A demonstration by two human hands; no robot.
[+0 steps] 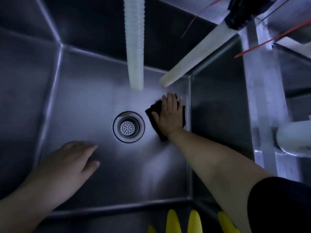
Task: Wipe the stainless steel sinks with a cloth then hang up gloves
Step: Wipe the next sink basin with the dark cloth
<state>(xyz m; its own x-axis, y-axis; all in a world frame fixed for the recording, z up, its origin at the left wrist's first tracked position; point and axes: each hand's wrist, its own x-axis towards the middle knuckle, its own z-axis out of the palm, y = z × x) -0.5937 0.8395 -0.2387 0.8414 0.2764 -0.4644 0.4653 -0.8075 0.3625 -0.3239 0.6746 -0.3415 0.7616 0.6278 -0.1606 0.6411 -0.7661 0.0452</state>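
I look straight down into a deep stainless steel sink [84, 101] with a round perforated drain [128, 127] in the middle of its floor. My right hand [170, 115] lies flat on a black cloth [152, 111], pressing it against the sink floor close to the right wall, just right of the drain. My left hand [70, 158] hovers over the lower left of the basin with fingers spread and nothing in it. Yellow glove fingers [194, 221] poke up at the bottom edge, over the sink's near rim.
Two pale hoses hang into the basin from above: a ribbed one [135, 47] and a smooth one [193, 59] slanting in from the upper right. A second basin and a white pipe [292, 140] lie to the right, beyond a steel divider [262, 115].
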